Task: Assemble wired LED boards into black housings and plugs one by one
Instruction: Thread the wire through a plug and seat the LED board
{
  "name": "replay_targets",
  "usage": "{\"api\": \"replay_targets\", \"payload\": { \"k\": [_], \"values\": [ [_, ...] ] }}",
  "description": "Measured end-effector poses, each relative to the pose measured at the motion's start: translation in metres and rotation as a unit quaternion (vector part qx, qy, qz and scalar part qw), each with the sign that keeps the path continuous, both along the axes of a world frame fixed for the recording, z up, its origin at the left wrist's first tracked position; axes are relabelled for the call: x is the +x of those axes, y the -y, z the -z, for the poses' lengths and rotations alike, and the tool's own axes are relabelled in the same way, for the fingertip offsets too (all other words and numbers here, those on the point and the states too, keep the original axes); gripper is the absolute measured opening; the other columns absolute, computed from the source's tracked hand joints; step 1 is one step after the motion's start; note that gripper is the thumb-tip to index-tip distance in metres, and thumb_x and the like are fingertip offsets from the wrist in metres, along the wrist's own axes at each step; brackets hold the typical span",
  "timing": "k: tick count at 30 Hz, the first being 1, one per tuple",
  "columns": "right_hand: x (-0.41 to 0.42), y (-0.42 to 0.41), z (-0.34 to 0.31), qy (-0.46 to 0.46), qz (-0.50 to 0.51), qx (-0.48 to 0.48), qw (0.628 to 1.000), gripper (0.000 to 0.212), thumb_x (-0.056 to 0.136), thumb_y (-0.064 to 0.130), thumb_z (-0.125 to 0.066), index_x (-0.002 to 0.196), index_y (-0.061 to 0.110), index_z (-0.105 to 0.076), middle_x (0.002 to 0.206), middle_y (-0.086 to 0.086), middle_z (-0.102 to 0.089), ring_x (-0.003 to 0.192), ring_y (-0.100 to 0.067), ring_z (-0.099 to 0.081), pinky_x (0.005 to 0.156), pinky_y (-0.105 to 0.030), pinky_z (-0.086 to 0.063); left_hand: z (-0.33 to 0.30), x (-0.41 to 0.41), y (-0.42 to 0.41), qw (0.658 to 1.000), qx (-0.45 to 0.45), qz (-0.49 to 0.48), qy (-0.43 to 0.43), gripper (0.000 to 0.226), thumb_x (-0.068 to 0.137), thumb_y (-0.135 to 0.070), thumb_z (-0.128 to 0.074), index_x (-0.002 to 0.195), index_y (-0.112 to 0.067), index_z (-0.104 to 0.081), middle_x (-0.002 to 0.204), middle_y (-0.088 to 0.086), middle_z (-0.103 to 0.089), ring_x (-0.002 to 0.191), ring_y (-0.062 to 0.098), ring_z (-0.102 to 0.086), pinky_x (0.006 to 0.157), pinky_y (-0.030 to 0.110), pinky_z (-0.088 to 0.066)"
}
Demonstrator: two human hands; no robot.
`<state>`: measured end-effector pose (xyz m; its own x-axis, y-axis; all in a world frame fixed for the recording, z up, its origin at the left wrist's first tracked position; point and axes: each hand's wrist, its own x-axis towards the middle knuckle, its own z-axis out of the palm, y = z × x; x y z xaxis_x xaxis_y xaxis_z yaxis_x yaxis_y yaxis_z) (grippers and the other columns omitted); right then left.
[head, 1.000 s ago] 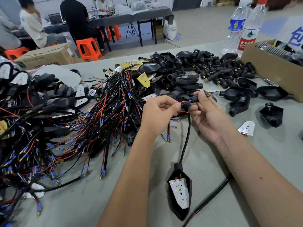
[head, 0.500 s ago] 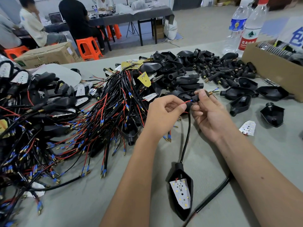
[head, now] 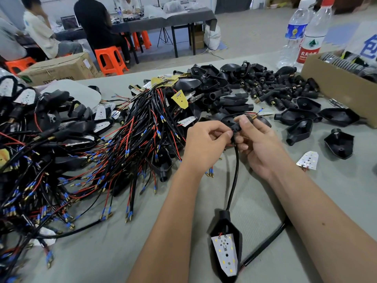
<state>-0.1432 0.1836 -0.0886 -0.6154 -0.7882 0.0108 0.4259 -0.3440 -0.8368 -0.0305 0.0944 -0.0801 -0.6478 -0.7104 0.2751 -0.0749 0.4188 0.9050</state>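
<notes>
Black plastic plug is sitting between my 2 hands above the table: my right hand is pinching its body, my left hand is pinching the cable just behind it. That cable is trailing down to the housing lying near me, board inside. Everything looks light; the thin wires look fragile, so I am judging the stiff plug body the safest hold.
</notes>
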Motion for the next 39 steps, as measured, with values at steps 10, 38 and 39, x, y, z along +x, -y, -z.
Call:
{"api": "replay_targets", "payload": {
  "k": [10, 38, 39],
  "values": [
    [-0.0017, 0.0002, 0.0024, -0.015, 0.013, 0.018, 1.000, 0.024, 0.081, 0.032, -0.074, 0.096, 0.014, -0.071, 0.073, 0.000, -0.061, 0.055, -0.008, -0.051, 0.044, -0.016, -0.037, 0.0004, -0.0011, 0.0004, 0.996, 0.085, -0.011, -0.028, 0.018, 0.093, -0.002, -0.068, 0.081, -0.014, -0.075, 0.068, 0.002, -0.069, 0.056, 0.011, -0.064, 0.056, 0.024, -0.053],
    [-0.0048, 0.0012, 0.0042, -0.037, 0.006, 0.033, 0.999, 0.016, 0.091, 0.023, -0.071, 0.100, 0.010, -0.069, 0.063, 0.002, -0.055, 0.053, -0.009, -0.046, 0.042, -0.017, -0.033, -0.0007, 0.0001, -0.0051, 0.989, 0.146, 0.019, -0.013, 0.007, 0.093, 0.000, -0.070, 0.087, -0.004, -0.072, 0.072, 0.013, -0.070, 0.059, 0.014, -0.063, 0.060, 0.021, -0.052],
    [-0.0047, 0.0011, 0.0039, -0.047, 0.004, 0.038, 0.998, 0.013, 0.093, 0.021, -0.070, 0.100, 0.010, -0.068, 0.061, 0.004, -0.055, 0.053, -0.009, -0.044, 0.042, -0.017, -0.031, -0.0006, 0.0003, -0.0042, 0.990, 0.140, 0.019, -0.009, 0.008, 0.093, 0.000, -0.070, 0.086, -0.004, -0.071, 0.071, 0.011, -0.069, 0.059, 0.013, -0.062, 0.059, 0.021, -0.051]
  ]
}}
